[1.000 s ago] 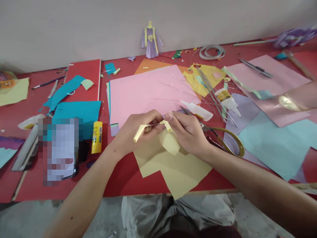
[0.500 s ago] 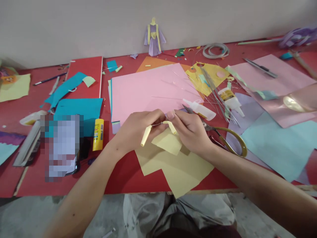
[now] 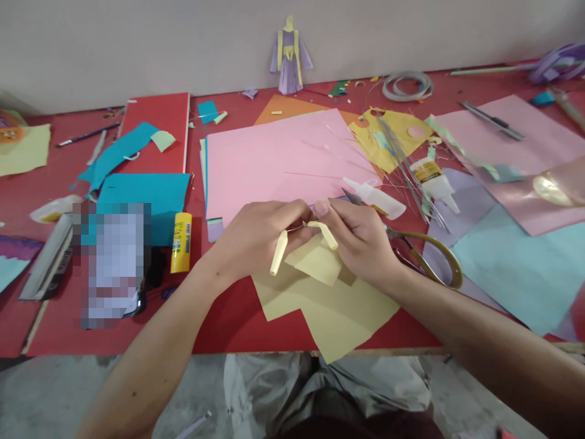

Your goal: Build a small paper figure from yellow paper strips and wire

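My left hand (image 3: 269, 235) and my right hand (image 3: 361, 235) meet above the table, fingers pinched close together. Between them is a small paper-and-wire piece: a thin wire joins a rolled yellow paper tube (image 3: 278, 253) on the left to a bent yellow paper tube (image 3: 325, 235) on the right. Both tubes hang below the fingers, and the fingertips cover the middle of the piece. Beneath the hands lie a small pale yellow paper (image 3: 315, 261) and a larger pale yellow sheet (image 3: 338, 323). Just beyond the right hand are scissors (image 3: 450, 259) with olive handles.
A glue stick (image 3: 181, 242) and a pixelated phone (image 3: 116, 262) are at left. Pink sheets (image 3: 274, 158) lie ahead, with a glue bottle (image 3: 381, 200), another glue bottle (image 3: 434, 180) and loose wires (image 3: 402, 158) to the right. A purple paper figure (image 3: 290, 61) leans against the wall.
The camera view has shifted slightly. Both hands keep their pinch on the paper-and-wire piece, and its two tubes hang much as before.
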{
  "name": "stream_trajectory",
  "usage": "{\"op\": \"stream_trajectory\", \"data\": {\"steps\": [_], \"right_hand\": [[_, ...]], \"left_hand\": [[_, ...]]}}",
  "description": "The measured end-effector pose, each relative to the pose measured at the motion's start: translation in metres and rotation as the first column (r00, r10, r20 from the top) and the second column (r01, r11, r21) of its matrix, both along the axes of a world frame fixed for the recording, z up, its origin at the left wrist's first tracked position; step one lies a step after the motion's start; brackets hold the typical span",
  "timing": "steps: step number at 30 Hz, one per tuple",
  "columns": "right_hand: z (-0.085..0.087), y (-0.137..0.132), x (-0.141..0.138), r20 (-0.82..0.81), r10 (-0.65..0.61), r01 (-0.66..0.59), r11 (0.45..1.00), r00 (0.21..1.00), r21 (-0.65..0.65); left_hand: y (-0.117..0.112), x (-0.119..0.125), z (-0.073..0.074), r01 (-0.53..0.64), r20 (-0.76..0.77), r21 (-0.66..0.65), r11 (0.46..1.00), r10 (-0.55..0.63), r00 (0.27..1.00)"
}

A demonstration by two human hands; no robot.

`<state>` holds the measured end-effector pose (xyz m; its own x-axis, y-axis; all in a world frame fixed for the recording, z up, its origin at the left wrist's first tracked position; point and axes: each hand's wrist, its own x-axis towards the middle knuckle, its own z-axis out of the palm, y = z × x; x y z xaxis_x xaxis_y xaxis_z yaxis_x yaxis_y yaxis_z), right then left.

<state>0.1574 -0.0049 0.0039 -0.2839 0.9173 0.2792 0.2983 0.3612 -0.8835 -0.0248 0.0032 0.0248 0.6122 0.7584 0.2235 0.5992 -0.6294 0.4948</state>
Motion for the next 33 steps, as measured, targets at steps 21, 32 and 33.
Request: {"op": "stream_trajectory", "data": {"steps": [21, 32, 33], "right_hand": [[-0.0030, 0.0046, -0.0003, 0.019, 0.055, -0.054, 0.997, 0.998, -0.047], [-0.0025, 0.0039, -0.0004, 0.024, 0.076, -0.075, 0.997, 0.997, -0.033], [-0.0023, 0.0039, -0.0004, 0.026, 0.078, -0.077, 0.997, 0.997, -0.028]], "left_hand": [[0.0050, -0.0021, -0.0021, -0.001, -0.040, -0.081, 0.997, -0.002, 0.999], [0.0068, -0.0031, 0.0018, -0.005, -0.003, -0.189, 0.982, 0.005, 1.000], [0.0068, -0.0034, 0.0018, -0.005, 0.002, -0.197, 0.980, 0.005, 1.000]]}}
